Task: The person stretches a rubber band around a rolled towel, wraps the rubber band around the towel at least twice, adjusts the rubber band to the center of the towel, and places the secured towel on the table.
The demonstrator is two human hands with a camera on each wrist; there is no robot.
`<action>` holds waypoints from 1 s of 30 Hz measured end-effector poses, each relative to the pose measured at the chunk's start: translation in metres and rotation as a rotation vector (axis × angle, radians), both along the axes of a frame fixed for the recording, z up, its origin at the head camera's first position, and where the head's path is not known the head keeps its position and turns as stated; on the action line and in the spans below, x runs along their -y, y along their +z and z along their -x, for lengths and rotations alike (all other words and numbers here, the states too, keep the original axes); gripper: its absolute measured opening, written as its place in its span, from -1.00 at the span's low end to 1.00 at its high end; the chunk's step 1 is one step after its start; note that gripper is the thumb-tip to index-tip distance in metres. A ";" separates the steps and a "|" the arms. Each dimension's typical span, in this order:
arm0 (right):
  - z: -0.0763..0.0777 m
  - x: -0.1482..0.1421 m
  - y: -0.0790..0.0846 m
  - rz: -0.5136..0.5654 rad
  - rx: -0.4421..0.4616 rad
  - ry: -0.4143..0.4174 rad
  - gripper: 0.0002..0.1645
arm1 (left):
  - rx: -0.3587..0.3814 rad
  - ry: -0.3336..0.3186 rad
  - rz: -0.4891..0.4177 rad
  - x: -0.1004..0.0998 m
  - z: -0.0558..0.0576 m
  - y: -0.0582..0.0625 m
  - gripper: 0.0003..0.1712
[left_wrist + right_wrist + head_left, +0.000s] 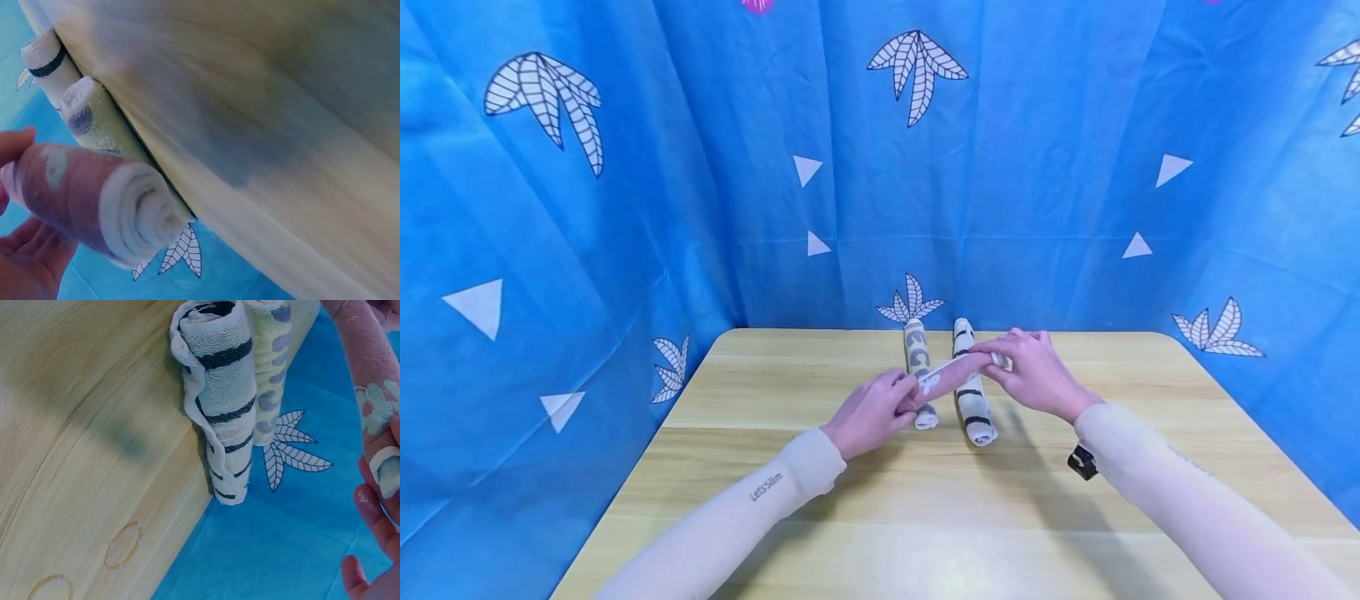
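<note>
Above the table (940,517), left grip (871,412) and right grip (1036,375) pinch a rolled pink towel (953,377).

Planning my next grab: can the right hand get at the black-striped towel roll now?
Probably not freely: the right hand is near the striped roll, but grips the pink roll, which crosses it in the head view.

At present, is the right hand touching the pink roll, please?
Touching: the head view shows the right hand gripping the pink roll near one end.
</note>
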State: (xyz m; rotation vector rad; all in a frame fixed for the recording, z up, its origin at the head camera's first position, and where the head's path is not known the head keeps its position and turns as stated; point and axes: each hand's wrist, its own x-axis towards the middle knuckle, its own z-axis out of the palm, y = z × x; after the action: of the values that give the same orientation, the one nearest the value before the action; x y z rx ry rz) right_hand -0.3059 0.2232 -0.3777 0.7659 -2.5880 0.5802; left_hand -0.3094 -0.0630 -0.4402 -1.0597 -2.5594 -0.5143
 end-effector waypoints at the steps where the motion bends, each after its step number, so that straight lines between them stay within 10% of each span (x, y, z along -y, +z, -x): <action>1: 0.000 0.000 0.000 0.000 0.003 0.004 -0.60 | 0.002 0.001 -0.009 0.000 0.000 0.001 -0.76; 21: 0.002 -0.007 -0.004 -0.040 -0.109 0.134 -0.42 | 0.294 -0.043 -0.238 0.009 0.001 0.004 -0.82; 30: 0.004 -0.006 -0.004 -0.026 -0.165 0.133 -0.49 | 0.302 -0.067 -0.264 0.011 -0.001 0.002 -0.83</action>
State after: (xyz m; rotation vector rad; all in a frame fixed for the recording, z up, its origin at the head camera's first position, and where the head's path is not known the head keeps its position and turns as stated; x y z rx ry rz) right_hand -0.3100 0.2294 -0.3819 0.9588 -2.4116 0.5000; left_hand -0.3081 -0.0743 -0.4386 -1.0410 -2.6128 -1.0704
